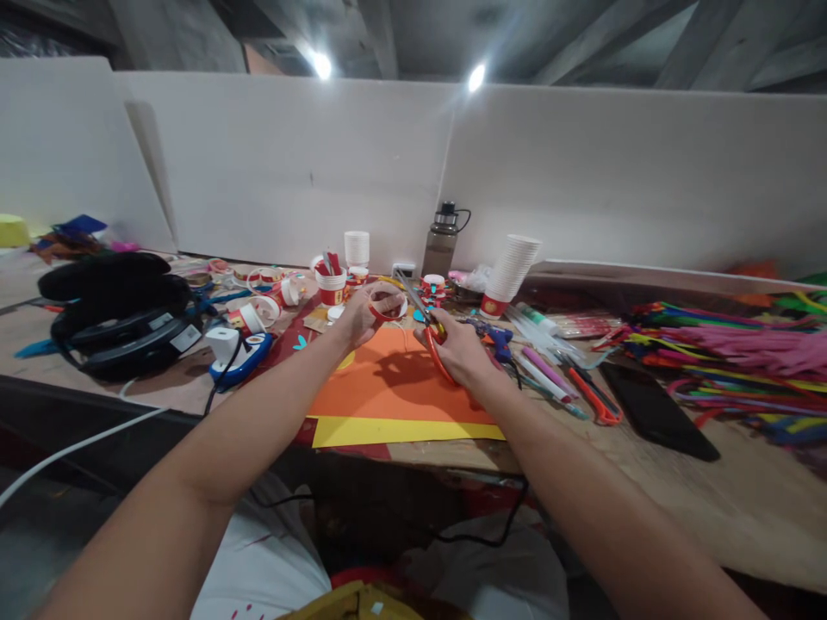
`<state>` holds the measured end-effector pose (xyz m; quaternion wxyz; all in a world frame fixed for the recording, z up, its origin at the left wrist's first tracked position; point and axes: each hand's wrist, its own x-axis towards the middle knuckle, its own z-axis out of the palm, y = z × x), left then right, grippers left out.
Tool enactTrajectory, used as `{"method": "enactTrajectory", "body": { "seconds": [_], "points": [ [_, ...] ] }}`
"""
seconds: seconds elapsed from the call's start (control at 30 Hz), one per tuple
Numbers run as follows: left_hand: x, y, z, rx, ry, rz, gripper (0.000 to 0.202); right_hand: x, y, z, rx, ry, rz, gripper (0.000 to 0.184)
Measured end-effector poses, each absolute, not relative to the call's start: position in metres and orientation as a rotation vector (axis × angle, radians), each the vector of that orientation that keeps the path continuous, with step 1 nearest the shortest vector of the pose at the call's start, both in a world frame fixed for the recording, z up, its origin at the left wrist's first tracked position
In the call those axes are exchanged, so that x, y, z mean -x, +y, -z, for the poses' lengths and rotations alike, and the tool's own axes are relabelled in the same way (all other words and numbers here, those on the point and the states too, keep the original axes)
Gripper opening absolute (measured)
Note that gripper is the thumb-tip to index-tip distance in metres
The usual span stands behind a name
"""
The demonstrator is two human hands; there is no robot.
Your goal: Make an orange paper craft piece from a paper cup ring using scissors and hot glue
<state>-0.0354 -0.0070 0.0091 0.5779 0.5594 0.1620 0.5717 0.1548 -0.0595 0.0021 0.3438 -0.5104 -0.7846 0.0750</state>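
My left hand [365,317] is closed round a cut piece of paper cup [401,308], white inside with a red edge; the fingers hide part of it. My right hand [463,351] grips a pair of scissors [419,300] by its orange handles. The scissor blades point up and to the left, just right of the cup piece; I cannot tell whether they touch it. Below both hands lies an orange sheet of paper [368,392], with a yellow sheet [407,430] showing along its front edge.
Paper cup stacks [510,274] and a dark bottle [441,241] stand at the back. To the right lie a blue glue gun [499,340], markers, an orange cutter [594,398], a phone [656,409] and pipe cleaners [755,344]. Leftward are a black case [122,323] and a power strip [249,357].
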Motion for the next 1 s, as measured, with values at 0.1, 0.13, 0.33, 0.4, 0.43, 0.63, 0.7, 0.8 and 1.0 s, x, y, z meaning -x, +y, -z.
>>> {"method": "enactTrajectory", "body": {
  "seconds": [0.1, 0.13, 0.33, 0.4, 0.43, 0.63, 0.7, 0.8, 1.0],
  "points": [
    [0.036, -0.007, -0.010, -1.280, 0.401, -1.365, 0.033, -0.156, -0.056, -0.003, 1.324, -1.991, -0.243, 0.043],
    [0.037, -0.007, -0.010, -1.256, 0.409, -1.382, 0.034, -0.157, -0.055, -0.003, 1.324, -1.988, -0.249, 0.047],
    [0.039, -0.003, -0.008, -1.201, 0.410, -1.428, 0.037, -0.157, -0.055, -0.006, 1.510, -1.979, -0.251, 0.052],
    [0.038, -0.004, -0.009, -1.209, 0.410, -1.432, 0.037, -0.158, -0.056, -0.006, 1.633, -1.971, -0.210, 0.048],
    [0.038, -0.004, -0.009, -1.212, 0.407, -1.439, 0.037, -0.159, -0.055, -0.006, 1.692, -1.974, -0.183, 0.046],
    [0.039, -0.005, -0.015, -1.155, 0.504, -1.464, 0.032, -0.166, -0.054, -0.007, 1.968, -2.068, 0.083, 0.038],
    [0.041, -0.003, -0.016, -1.087, 0.535, -1.481, 0.024, -0.168, -0.053, -0.006, 2.041, -2.101, 0.112, 0.041],
    [0.043, 0.002, -0.016, -0.966, 0.599, -1.485, 0.019, -0.170, -0.052, -0.006, 2.138, -2.146, 0.077, 0.045],
    [0.047, 0.008, -0.017, -0.803, 0.780, -1.502, 0.018, -0.169, -0.053, -0.006, 2.148, -2.168, 0.189, 0.046]
  ]
}}
